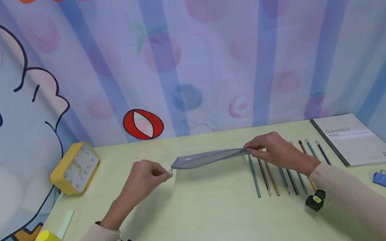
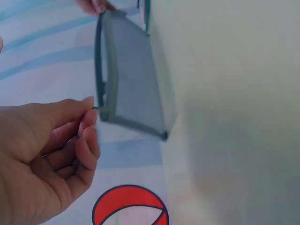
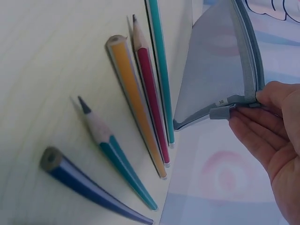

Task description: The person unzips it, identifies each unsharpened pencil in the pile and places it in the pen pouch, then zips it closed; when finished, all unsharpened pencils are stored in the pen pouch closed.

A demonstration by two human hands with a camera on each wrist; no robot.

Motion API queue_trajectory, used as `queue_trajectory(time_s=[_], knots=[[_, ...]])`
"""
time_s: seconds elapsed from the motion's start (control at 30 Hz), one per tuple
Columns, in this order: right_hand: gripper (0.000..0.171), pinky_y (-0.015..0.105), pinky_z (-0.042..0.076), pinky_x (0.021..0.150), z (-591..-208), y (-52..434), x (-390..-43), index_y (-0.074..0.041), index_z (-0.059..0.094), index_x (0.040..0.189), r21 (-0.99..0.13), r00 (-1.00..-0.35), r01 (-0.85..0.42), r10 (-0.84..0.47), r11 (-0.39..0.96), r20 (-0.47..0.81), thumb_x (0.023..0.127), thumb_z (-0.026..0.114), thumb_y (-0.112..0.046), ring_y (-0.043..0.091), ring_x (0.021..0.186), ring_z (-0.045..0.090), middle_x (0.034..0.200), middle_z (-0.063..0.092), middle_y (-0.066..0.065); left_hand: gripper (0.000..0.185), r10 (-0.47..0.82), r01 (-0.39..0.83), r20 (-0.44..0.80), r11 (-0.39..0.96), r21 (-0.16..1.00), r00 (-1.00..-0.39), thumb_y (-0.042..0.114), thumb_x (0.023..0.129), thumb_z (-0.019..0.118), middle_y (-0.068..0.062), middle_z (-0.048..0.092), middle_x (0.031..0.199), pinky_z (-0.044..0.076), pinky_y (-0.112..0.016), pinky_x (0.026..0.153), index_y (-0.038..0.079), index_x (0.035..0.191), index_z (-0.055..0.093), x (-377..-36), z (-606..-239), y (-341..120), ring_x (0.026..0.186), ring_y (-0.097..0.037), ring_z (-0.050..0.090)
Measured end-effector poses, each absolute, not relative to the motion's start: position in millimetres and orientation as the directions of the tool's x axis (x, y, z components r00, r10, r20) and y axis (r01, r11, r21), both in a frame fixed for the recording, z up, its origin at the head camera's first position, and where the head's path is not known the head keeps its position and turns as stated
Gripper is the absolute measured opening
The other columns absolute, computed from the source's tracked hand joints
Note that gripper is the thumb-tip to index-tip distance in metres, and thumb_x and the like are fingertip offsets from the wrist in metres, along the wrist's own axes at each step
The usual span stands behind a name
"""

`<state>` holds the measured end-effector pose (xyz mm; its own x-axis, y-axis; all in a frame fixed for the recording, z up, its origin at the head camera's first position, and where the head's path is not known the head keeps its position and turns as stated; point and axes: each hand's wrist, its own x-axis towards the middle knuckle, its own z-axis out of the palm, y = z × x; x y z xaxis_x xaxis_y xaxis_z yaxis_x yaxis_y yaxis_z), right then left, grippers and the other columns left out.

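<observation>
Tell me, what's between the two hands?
The grey pouch stretches from left hand to right hand, each pinching an end, seen in the head view.

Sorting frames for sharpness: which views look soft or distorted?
Head view: even light, edges bowed, soft shadow under the pencil case. Left wrist view: blurry left hand. Right wrist view: pencils fairly sharp, right hand softer.

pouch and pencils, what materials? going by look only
Pouch: seems a thin grey mesh or woven fabric, matte; it sags between the left hand and right hand, with a stitched zip edge. Pencils: likely wood, glossy painted barrels; bare pale wood shows at the sharpened tips.
</observation>
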<state>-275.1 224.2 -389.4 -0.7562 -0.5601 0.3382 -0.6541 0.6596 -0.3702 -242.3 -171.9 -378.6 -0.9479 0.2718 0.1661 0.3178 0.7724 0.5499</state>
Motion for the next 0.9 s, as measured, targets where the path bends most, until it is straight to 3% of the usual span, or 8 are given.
queue_trajectory(time_s=[0.17,0.4,0.6,0.73,0.83,0.9], knots=[[0.024,0.033,0.06,0.08,-387,221,-275,-0.006,0.074,0.119,-0.38,-0.766,-0.642,-0.54,0.665,0.349,0.098,0.065,-0.013,0.017,0.092,0.074,0.108,0.077,0.008,0.005,0.276,0.368,0.264,0.829,0.422,-0.924,0.014,0.083,0.082,0.002,0.073,0.071,0.045,-0.021,0.056,0.009,0.083,0.081,-237,-388,-152,0.061,-0.006,0.055],[0.023,0.032,0.06,0.08,-390,218,-276,-0.005,0.074,0.118,-0.378,-0.762,-0.646,-0.536,0.663,0.363,0.097,0.066,-0.012,0.018,0.092,0.075,0.108,0.077,0.009,0.007,0.286,0.367,0.299,0.893,0.262,-0.91,0.013,0.082,0.083,0.002,0.072,0.069,0.044,-0.022,0.058,0.007,0.084,0.081,-228,-394,-132,0.06,-0.008,0.055],[0.024,0.033,0.06,0.082,-391,212,-277,-0.006,0.073,0.119,-0.4,-0.76,-0.65,-0.55,0.647,0.346,0.098,0.065,-0.013,0.018,0.094,0.074,0.109,0.076,0.008,0.016,0.292,0.351,0.319,0.925,0.145,-0.902,0.016,0.085,0.08,0.002,0.055,0.055,0.036,-0.024,0.052,0.006,0.075,0.075,-218,-380,-126,0.055,-0.011,0.047],[0.024,0.033,0.06,0.082,-388,210,-275,-0.006,0.073,0.119,-0.398,-0.758,-0.652,-0.552,0.645,0.348,0.097,0.065,-0.012,0.017,0.093,0.074,0.108,0.076,0.008,0.01,0.398,0.492,0.403,0.855,0.161,-0.824,0.011,0.083,0.082,-0.003,0.069,0.074,0.051,-0.028,0.061,0.005,0.089,0.077,-223,-368,-122,0.071,-0.015,0.059],[0.023,0.032,0.06,0.08,-388,210,-275,-0.006,0.074,0.118,-0.39,-0.756,-0.655,-0.549,0.647,0.356,0.097,0.066,-0.012,0.016,0.091,0.074,0.107,0.077,0.007,0.025,0.5,0.607,0.41,0.773,0.184,-0.762,0.008,0.082,0.082,-0.007,0.074,0.099,0.058,-0.033,0.079,0.006,0.107,0.076,-237,-367,-120,0.091,-0.019,0.065],[0.023,0.031,0.06,0.08,-388,209,-275,-0.006,0.074,0.118,-0.393,-0.756,-0.655,-0.551,0.646,0.354,0.097,0.066,-0.012,0.016,0.091,0.074,0.107,0.077,0.007,0.029,0.544,0.64,0.377,0.741,0.205,-0.75,0.008,0.084,0.081,-0.007,0.074,0.107,0.058,-0.034,0.085,0.007,0.112,0.075,-247,-370,-119,0.099,-0.02,0.065]])
